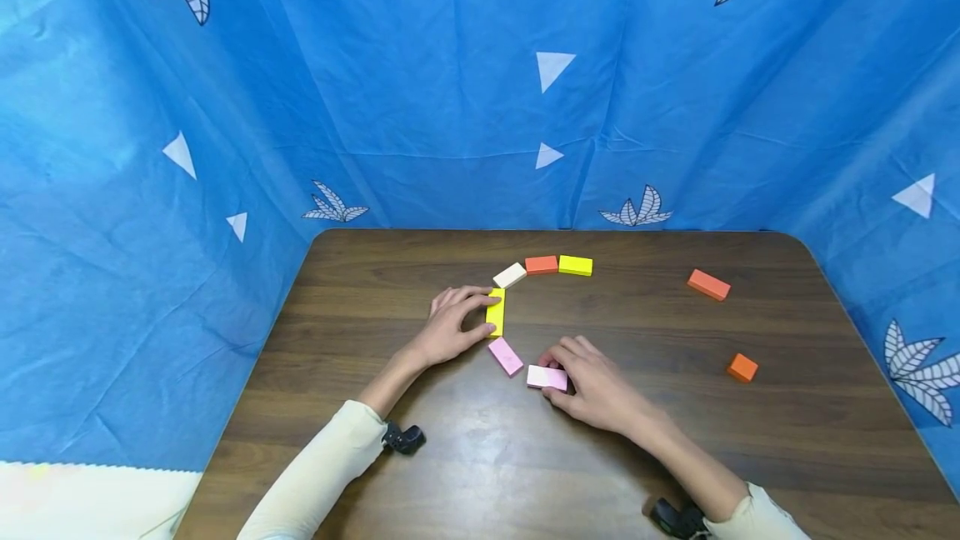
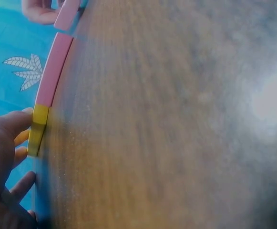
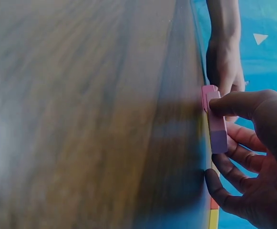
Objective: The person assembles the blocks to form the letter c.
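Observation:
My left hand (image 1: 448, 330) holds a yellow block (image 1: 495, 312), thumb near its close end and fingertips near its far end; the left wrist view shows this hand (image 2: 5, 157) against the yellow block (image 2: 38, 129). A pink block (image 1: 506, 357) lies slanted just below the yellow one. To the right of it, my right hand (image 1: 592, 386) pinches a second pink block (image 1: 547, 377) between thumb and fingers. In the right wrist view, that block (image 3: 218, 126) sits under the thumb. A small gap separates the two pink blocks.
Beyond the yellow block, a cream block (image 1: 510, 275), a red block (image 1: 542, 265) and another yellow block (image 1: 576, 266) continue a curved row. An orange-red block (image 1: 708, 285) and a short orange block (image 1: 742, 367) lie apart at the right of the wooden table (image 1: 360, 273). A blue curtain (image 1: 465, 107) hangs behind.

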Action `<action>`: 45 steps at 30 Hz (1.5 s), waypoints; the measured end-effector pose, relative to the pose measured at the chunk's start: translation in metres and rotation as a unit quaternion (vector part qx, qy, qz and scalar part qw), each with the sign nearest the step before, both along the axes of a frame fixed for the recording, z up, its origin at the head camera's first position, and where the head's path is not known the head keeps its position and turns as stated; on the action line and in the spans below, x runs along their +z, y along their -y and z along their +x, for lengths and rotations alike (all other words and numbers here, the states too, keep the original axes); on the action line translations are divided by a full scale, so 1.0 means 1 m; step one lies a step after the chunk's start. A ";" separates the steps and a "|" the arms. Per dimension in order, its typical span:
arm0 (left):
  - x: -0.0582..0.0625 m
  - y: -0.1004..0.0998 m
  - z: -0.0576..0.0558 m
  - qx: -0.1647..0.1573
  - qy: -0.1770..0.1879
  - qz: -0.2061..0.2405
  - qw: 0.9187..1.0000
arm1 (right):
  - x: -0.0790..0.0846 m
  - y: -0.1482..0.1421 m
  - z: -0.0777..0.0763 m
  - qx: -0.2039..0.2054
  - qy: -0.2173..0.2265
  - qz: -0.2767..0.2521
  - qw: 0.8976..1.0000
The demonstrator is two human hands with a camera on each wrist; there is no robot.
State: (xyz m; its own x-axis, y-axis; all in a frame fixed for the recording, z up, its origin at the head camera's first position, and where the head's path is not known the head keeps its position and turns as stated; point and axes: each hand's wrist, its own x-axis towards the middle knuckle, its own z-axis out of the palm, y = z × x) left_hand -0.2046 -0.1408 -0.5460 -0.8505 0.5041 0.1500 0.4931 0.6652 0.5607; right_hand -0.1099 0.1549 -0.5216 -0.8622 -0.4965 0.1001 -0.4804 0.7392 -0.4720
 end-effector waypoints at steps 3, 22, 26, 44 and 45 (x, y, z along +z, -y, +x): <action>0.000 0.000 0.000 0.000 0.002 -0.003 1.000 | -0.001 0.002 0.000 0.008 -0.002 0.002 1.000; 0.001 0.000 -0.001 0.002 -0.001 -0.001 1.000 | -0.001 0.005 -0.006 0.023 0.000 -0.002 1.000; -0.001 -0.001 -0.001 0.002 -0.007 0.000 1.000 | 0.006 -0.006 -0.009 0.011 0.007 -0.013 1.000; -0.003 -0.001 -0.002 0.005 -0.001 -0.004 1.000 | 0.014 -0.152 -0.068 -0.182 -0.030 -0.066 0.981; -0.003 -0.001 -0.002 0.006 -0.001 -0.005 1.000 | 0.014 -0.160 -0.071 -0.193 -0.033 -0.068 0.978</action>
